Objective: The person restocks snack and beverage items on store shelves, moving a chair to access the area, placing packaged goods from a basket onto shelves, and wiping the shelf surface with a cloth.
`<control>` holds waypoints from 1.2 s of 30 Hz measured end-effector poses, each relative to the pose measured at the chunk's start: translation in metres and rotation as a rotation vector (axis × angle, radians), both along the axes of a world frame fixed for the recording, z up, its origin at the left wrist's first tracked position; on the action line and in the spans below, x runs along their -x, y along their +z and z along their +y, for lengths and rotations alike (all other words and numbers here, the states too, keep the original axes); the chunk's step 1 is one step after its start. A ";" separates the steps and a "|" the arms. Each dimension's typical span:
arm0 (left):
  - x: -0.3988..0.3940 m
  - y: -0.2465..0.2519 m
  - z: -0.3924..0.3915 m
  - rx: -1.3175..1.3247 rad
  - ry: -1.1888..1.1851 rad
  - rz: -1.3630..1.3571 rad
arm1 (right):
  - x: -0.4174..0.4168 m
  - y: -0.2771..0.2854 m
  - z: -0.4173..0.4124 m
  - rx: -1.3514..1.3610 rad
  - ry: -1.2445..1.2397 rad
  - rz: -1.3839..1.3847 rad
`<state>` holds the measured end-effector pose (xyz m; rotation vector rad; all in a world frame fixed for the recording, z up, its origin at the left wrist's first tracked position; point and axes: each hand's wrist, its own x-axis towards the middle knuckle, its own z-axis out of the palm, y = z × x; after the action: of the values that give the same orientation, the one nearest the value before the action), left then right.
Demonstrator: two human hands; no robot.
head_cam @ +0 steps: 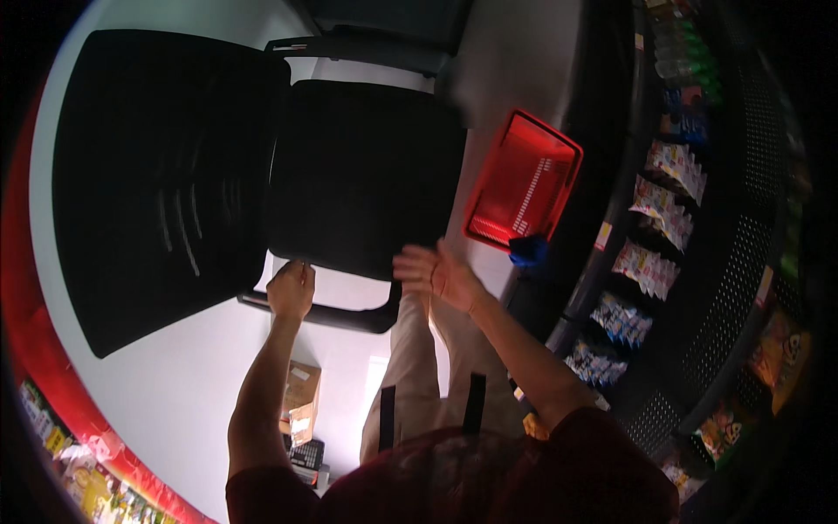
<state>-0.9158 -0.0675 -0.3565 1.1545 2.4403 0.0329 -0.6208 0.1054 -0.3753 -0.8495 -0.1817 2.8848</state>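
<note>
A black office chair stands before me, with its wide backrest (157,183) to the left and its seat (366,177) in the middle. My left hand (291,288) is curled into a fist at the rear near corner of the seat, by the chair's near armrest (340,318). I see nothing clearly held in it, and its palm is hidden. With fingers spread, my right hand (440,275) is beside the seat's front near corner, slightly blurred and holding nothing. To the right of the seat is a red plastic shopping basket (504,177). Something blue (529,250), perhaps cloth, is at its near corner.
Shelving along the right holds several snack bags (668,206) and green-topped bottles (684,56). A cardboard box (303,386) and a keyboard (308,452) lie at lower left. The left side has a white counter (150,406) with a red edge (98,435). Another dark object (393,19) stands beyond the chair.
</note>
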 end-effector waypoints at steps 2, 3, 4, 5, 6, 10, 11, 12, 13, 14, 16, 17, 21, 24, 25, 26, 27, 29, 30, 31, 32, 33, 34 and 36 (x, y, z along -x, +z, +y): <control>0.000 0.005 -0.003 0.009 -0.016 0.000 | 0.003 0.044 0.012 0.103 -0.231 0.067; 0.001 0.001 0.001 -0.018 -0.014 0.003 | 0.007 0.062 0.021 0.146 -0.345 0.100; 0.000 0.000 0.003 -0.014 -0.006 0.012 | 0.008 0.075 0.024 0.127 -0.385 0.106; -0.001 0.000 0.002 -0.009 0.002 0.021 | 0.009 0.087 0.026 0.109 -0.424 0.113; -0.001 -0.002 0.001 -0.004 0.005 0.029 | 0.010 0.097 0.024 0.090 -0.469 0.119; -0.013 -0.026 -0.004 -0.036 0.073 -0.058 | -0.004 0.084 -0.005 0.072 -0.440 -0.127; -0.026 -0.023 0.001 -0.201 0.105 -0.183 | -0.008 0.078 -0.017 0.068 -0.420 -0.258; -0.043 -0.006 0.015 -0.382 0.019 -0.256 | -0.011 0.071 -0.028 0.098 -0.414 -0.344; -0.065 0.018 0.033 -0.423 0.019 -0.294 | -0.016 0.069 -0.039 0.076 -0.398 -0.375; -0.091 0.046 0.051 -0.491 0.092 -0.386 | -0.019 0.061 -0.052 0.070 -0.408 -0.438; -0.142 0.092 0.072 -0.704 0.092 -0.503 | -0.021 0.028 -0.084 0.141 -0.457 -0.520; -0.168 0.109 0.075 -0.799 0.006 -0.532 | -0.014 0.031 -0.088 0.277 -0.458 -0.577; -0.216 0.130 0.073 -0.682 -0.352 -0.512 | -0.001 0.017 -0.119 0.172 -0.454 0.118; -0.185 0.068 0.058 -0.219 -0.202 -0.459 | -0.033 0.090 -0.088 0.097 -0.145 -0.149; -0.173 0.060 0.059 0.035 0.004 -0.552 | -0.059 0.119 -0.070 0.081 -0.061 -0.202; -0.156 0.029 0.038 0.125 0.037 -0.453 | -0.083 0.137 -0.061 -0.050 -0.028 -0.177; -0.148 0.021 0.027 0.092 0.011 -0.413 | -0.111 0.130 -0.059 -0.060 -0.041 -0.192; -0.131 0.005 0.004 0.032 -0.034 -0.328 | -0.164 0.102 -0.052 -0.086 -0.058 -0.215; -0.133 0.014 0.006 0.000 0.001 -0.384 | -0.187 0.107 -0.044 -0.109 -0.126 -0.425; -0.138 0.027 0.010 -0.030 0.033 -0.443 | -0.214 0.110 -0.041 -0.154 -0.209 -0.578; -0.143 0.033 0.011 -0.012 0.054 -0.457 | -0.241 0.113 -0.038 -0.205 -0.279 -0.731; -0.149 0.037 0.012 0.009 0.075 -0.476 | -0.272 0.102 -0.045 -0.283 -0.357 -0.831; -0.156 0.040 0.017 0.027 0.099 -0.494 | -0.303 0.087 -0.050 -0.222 -0.416 -0.841; -0.172 0.043 0.032 -0.001 0.006 -0.479 | -0.344 0.085 -0.053 -0.169 -0.482 -0.919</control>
<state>-0.7440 -0.0360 -0.3139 1.0019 2.0179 0.2791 -0.2766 0.0526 -0.2908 -1.8072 -0.2500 1.8399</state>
